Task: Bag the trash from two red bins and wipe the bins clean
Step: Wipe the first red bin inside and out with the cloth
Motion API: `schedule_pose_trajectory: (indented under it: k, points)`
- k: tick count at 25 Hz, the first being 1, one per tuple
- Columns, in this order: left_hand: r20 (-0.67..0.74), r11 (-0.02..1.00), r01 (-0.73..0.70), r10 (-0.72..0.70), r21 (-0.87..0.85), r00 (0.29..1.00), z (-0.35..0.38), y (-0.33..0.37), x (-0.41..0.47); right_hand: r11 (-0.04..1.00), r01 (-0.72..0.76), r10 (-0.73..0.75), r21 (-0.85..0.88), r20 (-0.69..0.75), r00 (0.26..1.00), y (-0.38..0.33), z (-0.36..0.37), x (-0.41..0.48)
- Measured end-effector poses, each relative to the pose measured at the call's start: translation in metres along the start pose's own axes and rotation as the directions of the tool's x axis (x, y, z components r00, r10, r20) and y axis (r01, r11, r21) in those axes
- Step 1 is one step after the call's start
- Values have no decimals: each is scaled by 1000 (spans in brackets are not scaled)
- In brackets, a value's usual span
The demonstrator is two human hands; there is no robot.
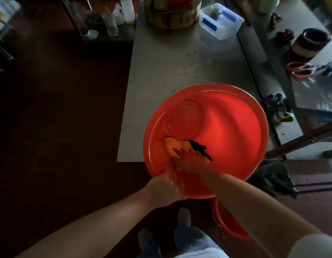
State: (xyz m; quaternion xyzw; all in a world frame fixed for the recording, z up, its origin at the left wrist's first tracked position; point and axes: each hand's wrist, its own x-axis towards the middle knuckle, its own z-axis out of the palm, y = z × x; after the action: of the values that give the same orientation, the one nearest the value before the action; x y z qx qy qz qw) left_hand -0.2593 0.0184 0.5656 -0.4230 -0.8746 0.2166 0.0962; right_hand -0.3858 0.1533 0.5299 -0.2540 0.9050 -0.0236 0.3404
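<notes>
The right hand (189, 161) presses with spread fingers on an orange cloth (172, 148) inside the red bin (235, 127). The left hand (165, 189) grips the bin's near rim. The table (161, 71) lies under the bin's far side. The bin is probably light, slick plastic, best held by the rim.

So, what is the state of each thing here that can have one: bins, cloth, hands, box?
red bin: tilted toward the person, no trash inside.
cloth: pressed on the bin's inner wall.
right hand: flat on the cloth.
left hand: grips the bin's near rim.
second red bin: on the floor, mostly hidden.
clear box: open, things inside.
</notes>
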Motion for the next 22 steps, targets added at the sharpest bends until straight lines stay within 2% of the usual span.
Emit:
schedule_pose_trajectory:
  k: [2,3,5,6,9,10,11,13,15,17,19,22]
  points:
    - [7,998,67,-67,-18,998,-1,3,1,987,1,-10,-160,-55,998,20,-11,-10]
    - [11,996,92,-92,-13,996,-1,4,0,984,3,-33,-176,-164,986,35,-17,-16]
    - [27,995,98,-98,10,995,-2,4,-2,962,39,-153,-271,-415,897,65,-32,-31]
    - [35,996,87,-88,23,996,-2,4,-2,945,23,-185,-325,-478,859,76,-34,-36]
    - [29,998,44,-45,41,999,-1,5,-1,917,-42,-124,-397,-385,915,76,-21,-39]
    - [28,999,30,-31,32,999,1,5,1,920,-55,-56,-387,-270,961,62,-14,-35]
    - [26,999,23,-24,22,999,2,5,2,937,-66,14,-342,-151,988,46,-2,-30]
    - [25,999,32,-32,11,999,1,8,3,981,-96,97,-169,-3,995,18,17,-23]
    - [27,998,57,-57,13,998,-1,9,2,989,-51,49,-140,-23,999,5,30,-23]
    - [29,998,67,-67,7,997,-4,8,0,971,-7,-17,-239,-99,995,15,29,-33]
    - [26,997,76,-76,-1,997,-7,6,-1,936,-97,39,-339,-175,984,41,18,-43]
    - [24,996,84,-85,15,996,-12,4,0,863,-259,196,-434,-186,963,71,-2,-57]
